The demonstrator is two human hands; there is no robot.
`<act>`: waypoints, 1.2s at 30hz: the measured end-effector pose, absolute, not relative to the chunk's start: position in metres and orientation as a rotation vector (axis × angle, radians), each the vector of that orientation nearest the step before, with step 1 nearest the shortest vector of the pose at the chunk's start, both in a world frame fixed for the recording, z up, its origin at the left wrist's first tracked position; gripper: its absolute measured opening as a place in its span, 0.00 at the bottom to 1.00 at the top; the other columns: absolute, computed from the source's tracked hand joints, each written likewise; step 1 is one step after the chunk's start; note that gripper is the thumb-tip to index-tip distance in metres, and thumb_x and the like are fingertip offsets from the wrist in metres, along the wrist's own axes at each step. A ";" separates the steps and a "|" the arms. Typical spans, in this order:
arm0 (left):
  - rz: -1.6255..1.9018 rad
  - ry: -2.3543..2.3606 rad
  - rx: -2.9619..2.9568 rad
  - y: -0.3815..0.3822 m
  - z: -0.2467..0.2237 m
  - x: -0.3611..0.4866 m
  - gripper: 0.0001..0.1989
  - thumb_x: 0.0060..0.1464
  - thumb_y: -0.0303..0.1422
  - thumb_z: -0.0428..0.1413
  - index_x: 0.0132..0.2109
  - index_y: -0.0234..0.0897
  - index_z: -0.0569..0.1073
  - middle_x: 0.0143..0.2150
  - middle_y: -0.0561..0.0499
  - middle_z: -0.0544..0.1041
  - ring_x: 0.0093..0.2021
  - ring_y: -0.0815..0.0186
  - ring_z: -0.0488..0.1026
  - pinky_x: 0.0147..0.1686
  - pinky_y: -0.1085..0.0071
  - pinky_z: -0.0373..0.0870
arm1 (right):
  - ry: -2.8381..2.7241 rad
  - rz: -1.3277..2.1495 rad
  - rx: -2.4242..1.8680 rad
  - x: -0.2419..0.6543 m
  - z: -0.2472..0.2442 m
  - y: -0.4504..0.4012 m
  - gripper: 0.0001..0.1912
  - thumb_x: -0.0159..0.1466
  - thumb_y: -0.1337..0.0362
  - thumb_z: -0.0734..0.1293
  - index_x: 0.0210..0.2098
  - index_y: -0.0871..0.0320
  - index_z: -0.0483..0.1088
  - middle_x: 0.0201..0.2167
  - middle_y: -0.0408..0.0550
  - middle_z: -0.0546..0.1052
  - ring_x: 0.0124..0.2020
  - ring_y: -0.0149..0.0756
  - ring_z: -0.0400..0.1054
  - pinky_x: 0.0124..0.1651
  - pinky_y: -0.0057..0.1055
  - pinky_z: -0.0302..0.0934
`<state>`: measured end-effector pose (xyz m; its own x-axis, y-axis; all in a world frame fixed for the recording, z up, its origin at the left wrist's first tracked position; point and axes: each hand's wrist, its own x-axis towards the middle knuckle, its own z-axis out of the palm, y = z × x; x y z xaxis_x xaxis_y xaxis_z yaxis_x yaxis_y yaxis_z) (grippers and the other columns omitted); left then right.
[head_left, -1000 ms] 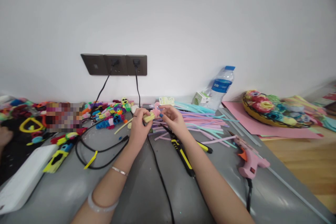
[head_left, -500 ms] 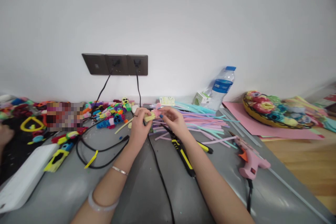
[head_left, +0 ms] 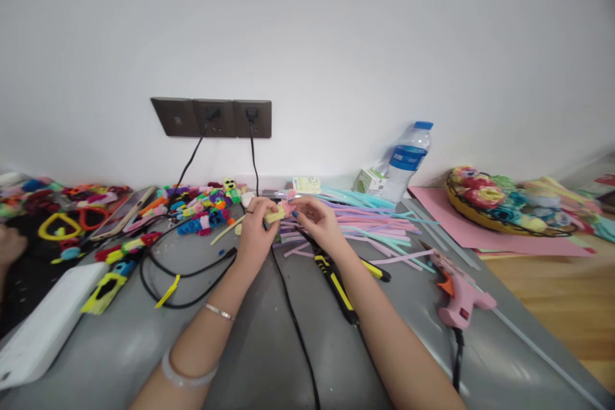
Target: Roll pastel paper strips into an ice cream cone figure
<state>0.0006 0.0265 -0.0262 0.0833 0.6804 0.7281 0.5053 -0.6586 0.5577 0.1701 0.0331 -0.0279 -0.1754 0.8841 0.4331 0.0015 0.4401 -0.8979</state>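
Note:
My left hand (head_left: pixel 257 230) is closed on a small bundle of yellow pipe cleaners (head_left: pixel 275 215) with a pink pipe cleaner part (head_left: pixel 287 206) at its right end. Thumb and fingers of my right hand (head_left: pixel 321 221) pinch that pink part, close beside the left fingertips. Fingers cover some of the piece, so its exact form is hard to make out. Beneath the right wrist lie yellow-and-black pliers (head_left: pixel 337 288), partly hidden by the forearm. Just behind and right of my hands, loose pastel pipe cleaners (head_left: pixel 375 221) spread over the grey table (head_left: pixel 269 359).
A pink glue gun (head_left: pixel 460 301) lies at the right, its cord running forward. Black cables cross the table. Leftward are colourful pipe cleaner pieces (head_left: pixel 199 224), a phone (head_left: pixel 123 213), a white power bank-like block (head_left: pixel 50 327) and another person's hand (head_left: pixel 10 246). A water bottle (head_left: pixel 407 163) leans by the wall.
Both hands stay in nearly the same place. The pink top of the piece has shifted slightly between my fingers.

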 end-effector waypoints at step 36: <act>1.536 1.193 2.359 0.020 -0.024 0.005 0.15 0.47 0.15 0.52 0.33 0.40 0.61 0.38 0.52 0.63 0.40 0.65 0.67 0.41 0.71 0.67 | -1.487 0.952 -0.894 0.168 -0.027 0.034 0.10 0.60 0.56 0.68 0.33 0.56 0.67 0.27 0.41 0.68 0.27 0.31 0.61 0.31 0.29 0.55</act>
